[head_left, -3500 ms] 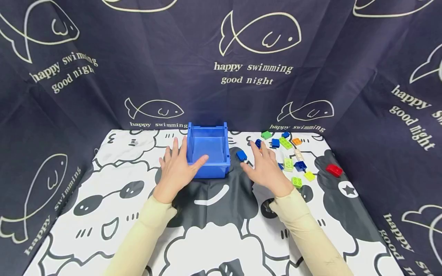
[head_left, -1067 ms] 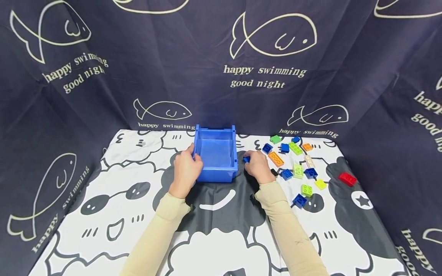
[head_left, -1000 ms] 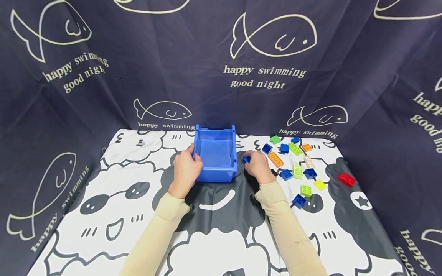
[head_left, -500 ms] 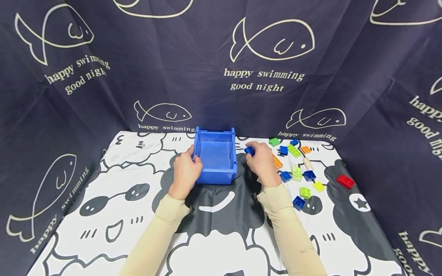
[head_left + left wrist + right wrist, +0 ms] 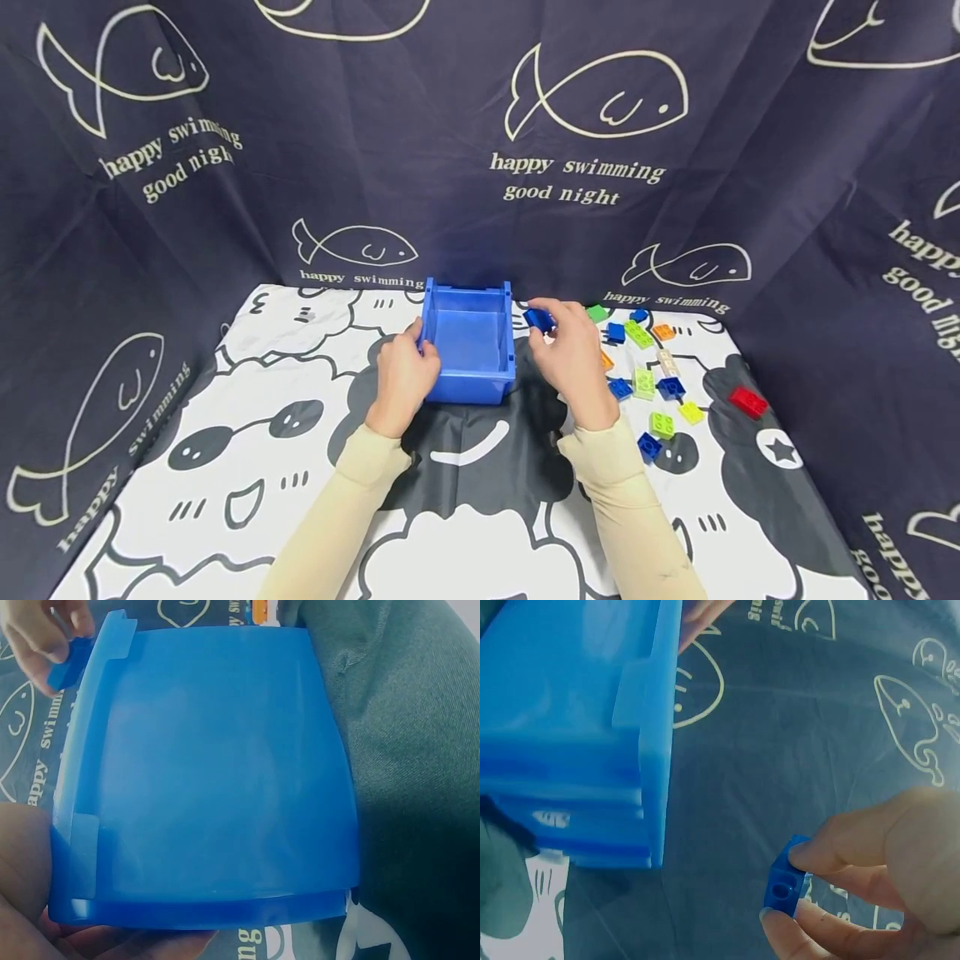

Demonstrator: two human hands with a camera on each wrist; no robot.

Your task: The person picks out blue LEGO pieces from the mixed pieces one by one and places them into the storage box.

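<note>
A blue plastic bin (image 5: 468,388) stands at the back middle of the table, its visible inside bare. My left hand (image 5: 402,373) grips its left wall, thumb over the rim; in the left wrist view, fingers of that hand (image 5: 26,874) show beside the bin wall (image 5: 217,765). To the right of the bin, my right hand (image 5: 576,354) pinches a small blue building brick (image 5: 537,320) between thumb and fingers. The right wrist view shows the brick (image 5: 785,881) held at the fingertips, apart from the bin (image 5: 562,705), with a round hollow facing the camera.
Several loose bricks lie on the right of the table, among them a lime brick (image 5: 662,425), a yellow brick (image 5: 691,412), an orange brick (image 5: 663,332) and a red brick (image 5: 748,402). A dark fish-print curtain (image 5: 465,150) rises behind and at both sides.
My left hand, earlier spread beside the bin, has taken hold of its wall. My right hand has pinched the blue brick from the table and raised it, moving slightly back.
</note>
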